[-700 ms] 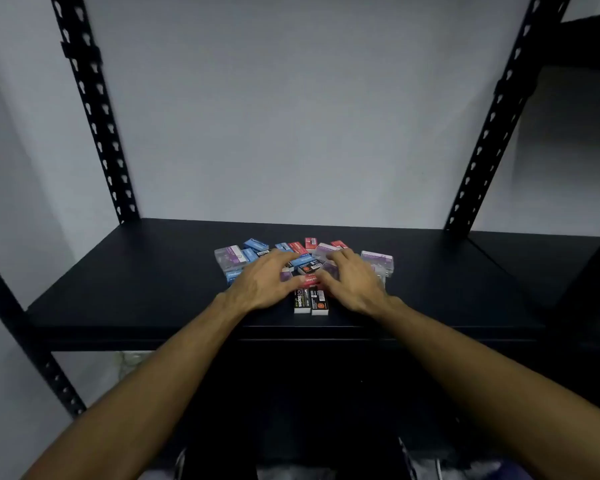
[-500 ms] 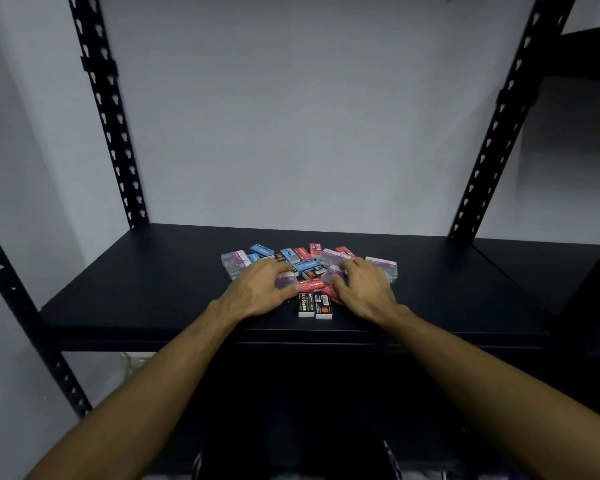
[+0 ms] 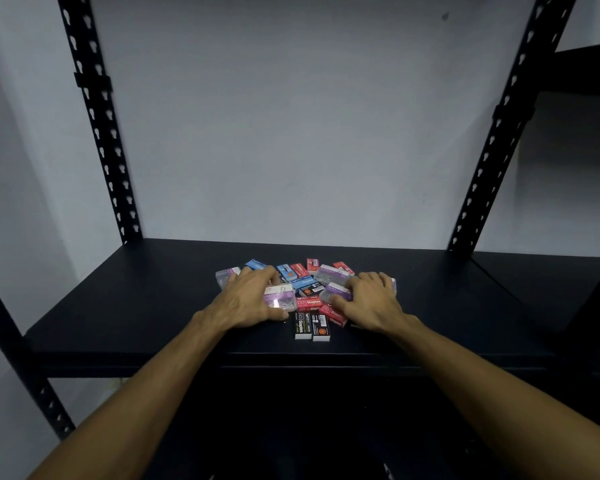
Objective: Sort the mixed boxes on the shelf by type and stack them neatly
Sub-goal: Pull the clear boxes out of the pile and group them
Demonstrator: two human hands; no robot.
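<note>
Holding a clear paper clip box (image 3: 280,298), the left hand (image 3: 248,301) has its thumb and fingers curled round it at the near left edge of the pile. The box has a purple label and shiny clips inside. Just to the right, the right hand (image 3: 369,301) lies over another clear paper clip box (image 3: 336,292); its thumb touches the box's near edge and its bent fingers reach past it, but I cannot tell if it really grips the box.

Between the two hands lie red staple boxes (image 3: 309,302) and a blue staple box (image 3: 303,283), all mixed and not stacked. Just in front of the hands, two black staple boxes (image 3: 311,326) sit side by side, touching each other. Behind the hands there are more blue boxes (image 3: 284,270), more red boxes (image 3: 312,265) and another clear box (image 3: 331,273). A further clear box (image 3: 226,274) peeks out past the left hand's fingers.

All the boxes sit near the middle of a black metal shelf (image 3: 136,306). Black posts with holes (image 3: 97,116) stand at the back corners, in front of a pale wall (image 3: 291,133).
</note>
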